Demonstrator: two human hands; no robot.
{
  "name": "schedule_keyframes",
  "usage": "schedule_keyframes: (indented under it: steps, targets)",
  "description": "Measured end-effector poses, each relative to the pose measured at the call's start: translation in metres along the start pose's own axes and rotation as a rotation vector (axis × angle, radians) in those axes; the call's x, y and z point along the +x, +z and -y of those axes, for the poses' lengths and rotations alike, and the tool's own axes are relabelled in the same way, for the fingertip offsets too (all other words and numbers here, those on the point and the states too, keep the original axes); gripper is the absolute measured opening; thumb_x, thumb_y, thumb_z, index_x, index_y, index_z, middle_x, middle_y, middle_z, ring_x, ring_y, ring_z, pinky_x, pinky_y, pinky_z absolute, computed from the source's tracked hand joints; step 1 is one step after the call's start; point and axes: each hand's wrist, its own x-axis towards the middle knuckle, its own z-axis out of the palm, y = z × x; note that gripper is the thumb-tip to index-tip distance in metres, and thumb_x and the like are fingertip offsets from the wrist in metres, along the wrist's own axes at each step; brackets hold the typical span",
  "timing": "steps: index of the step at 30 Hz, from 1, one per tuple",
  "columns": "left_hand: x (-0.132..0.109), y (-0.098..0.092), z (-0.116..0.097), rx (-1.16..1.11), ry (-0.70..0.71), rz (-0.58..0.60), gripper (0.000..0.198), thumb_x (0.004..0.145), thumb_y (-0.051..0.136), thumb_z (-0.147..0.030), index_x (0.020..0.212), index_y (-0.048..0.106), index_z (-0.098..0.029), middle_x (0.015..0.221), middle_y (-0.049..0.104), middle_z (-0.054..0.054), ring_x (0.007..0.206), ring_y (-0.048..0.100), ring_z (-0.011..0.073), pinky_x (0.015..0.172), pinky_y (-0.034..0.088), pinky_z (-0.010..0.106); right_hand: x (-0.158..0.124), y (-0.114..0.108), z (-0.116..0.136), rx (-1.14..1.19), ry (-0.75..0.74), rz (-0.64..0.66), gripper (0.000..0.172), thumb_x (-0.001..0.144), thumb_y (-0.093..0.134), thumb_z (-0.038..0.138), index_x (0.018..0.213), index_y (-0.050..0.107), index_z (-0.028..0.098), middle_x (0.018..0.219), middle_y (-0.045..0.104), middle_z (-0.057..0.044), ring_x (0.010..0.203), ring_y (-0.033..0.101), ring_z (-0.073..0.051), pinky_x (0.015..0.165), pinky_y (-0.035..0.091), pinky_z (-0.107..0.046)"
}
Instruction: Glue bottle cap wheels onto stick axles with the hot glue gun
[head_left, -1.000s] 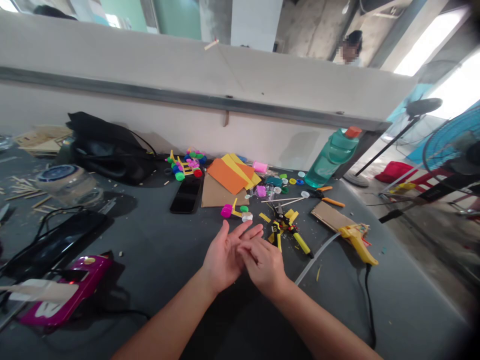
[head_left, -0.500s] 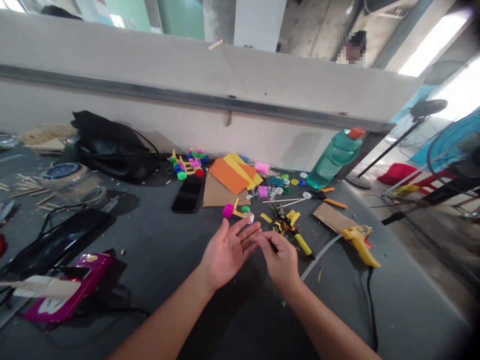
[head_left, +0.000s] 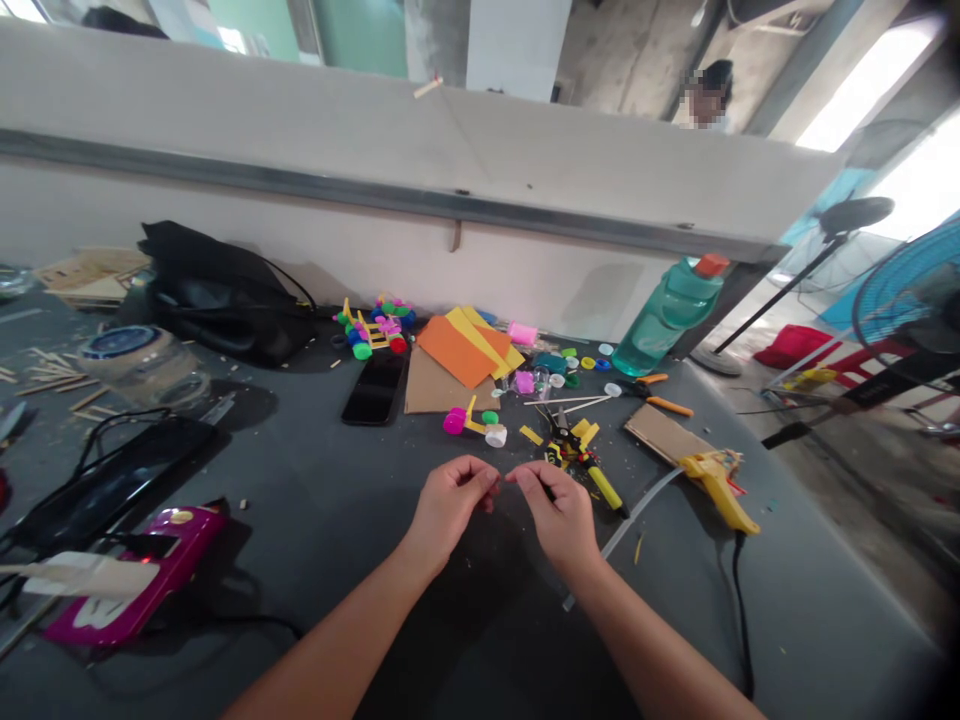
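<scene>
Now | left hand [head_left: 448,503] curled, fingers [head_left: 484,481] pinched | right hand [head_left: 561,512] likewise, tips almost meeting

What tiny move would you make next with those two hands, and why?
Probably ease the left hand and right hand together until the pinched fingertips meet. Both are closed in a pinch, facing each other with a small gap over the grey table. What they pinch is too small to tell.
</scene>
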Motion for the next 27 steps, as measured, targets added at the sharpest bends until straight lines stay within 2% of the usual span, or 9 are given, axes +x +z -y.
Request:
schedule_keyframes:
  steps: [4,9,13,16,19,21,24,27]
  targets:
    - [0.000,-0.004,-0.002,0.137,0.102,-0.085,0.015,0.073,0.065,-0.031,0.077,0.067,-0.017,0.065,0.063,0.000,0.061,0.053,0.0116,0.061,0.043,0.023,-0.001,0.000,0.002,0.061,-0.026,0.044,0.026,0.087,0.046,0.029,0.078,0.067,0.017,0.075,0.068,-0.003,0.072,0.061,-0.014,0.066,0.044,-0.022]
    - [-0.004,-0.002,-0.005,0.366,0.240,-0.048,0.013,0.076,0.062,-0.029,0.080,0.069,-0.020,0.072,0.064,0.000,0.066,0.056,0.0136,0.064,0.043,0.024,-0.002,0.002,-0.001,0.122,0.002,0.071,0.028,0.087,0.047,0.031,0.080,0.069,0.016,0.067,0.063,-0.002,0.067,0.058,-0.014,0.062,0.044,-0.023]
    - [-0.007,-0.004,-0.004,0.582,0.431,-0.087,0.014,0.082,0.055,-0.027,0.075,0.064,-0.019,0.073,0.061,0.001,0.071,0.055,0.0141,0.067,0.042,0.025,-0.002,0.004,-0.004,0.193,0.061,0.104,0.031,0.088,0.045,0.034,0.082,0.069,0.016,0.050,0.052,0.001,0.066,0.058,-0.016,0.059,0.044,-0.023]
    - [-0.007,-0.005,-0.001,0.650,0.510,-0.104,0.018,0.086,0.047,-0.026,0.072,0.056,-0.018,0.073,0.056,0.001,0.070,0.053,0.0141,0.067,0.040,0.026,-0.003,0.003,-0.001,0.192,0.029,0.119,0.030,0.088,0.045,0.033,0.087,0.070,0.017,0.051,0.053,0.001,0.069,0.059,-0.016,0.062,0.045,-0.024]
    - [-0.005,-0.005,0.001,0.544,0.443,-0.129,0.022,0.089,0.039,-0.029,0.072,0.049,-0.018,0.067,0.052,-0.001,0.062,0.052,0.0127,0.062,0.041,0.026,-0.004,0.000,0.001,0.093,-0.120,0.123,0.027,0.089,0.044,0.028,0.098,0.068,0.019,0.071,0.063,-0.003,0.076,0.060,-0.015,0.069,0.046,-0.024]
    - [-0.004,-0.006,0.001,0.400,0.358,-0.116,0.026,0.090,0.038,-0.032,0.070,0.047,-0.018,0.061,0.050,-0.003,0.057,0.051,0.0117,0.059,0.042,0.025,-0.004,-0.002,0.000,-0.049,-0.277,0.141,0.029,0.089,0.044,0.024,0.108,0.065,0.021,0.077,0.063,-0.004,0.070,0.058,-0.013,0.065,0.045,-0.023]
    - [-0.001,-0.008,-0.004,0.140,0.192,-0.032,0.029,0.087,0.044,-0.038,0.069,0.051,-0.017,0.059,0.052,-0.003,0.053,0.052,0.0111,0.055,0.045,0.025,-0.001,-0.008,-0.005,-0.331,-0.491,0.137,0.034,0.088,0.044,0.020,0.118,0.060,0.026,0.067,0.054,-0.001,0.059,0.050,-0.011,0.057,0.040,-0.021]
    - [0.001,-0.010,-0.011,-0.052,0.023,0.005,0.024,0.077,0.059,-0.037,0.075,0.059,-0.014,0.067,0.059,0.000,0.056,0.056,0.0111,0.057,0.050,0.027,0.005,-0.013,-0.011,-0.548,-0.617,0.090,0.039,0.088,0.044,0.015,0.120,0.058,0.032,0.064,0.047,0.000,0.060,0.046,-0.011,0.057,0.038,-0.021]
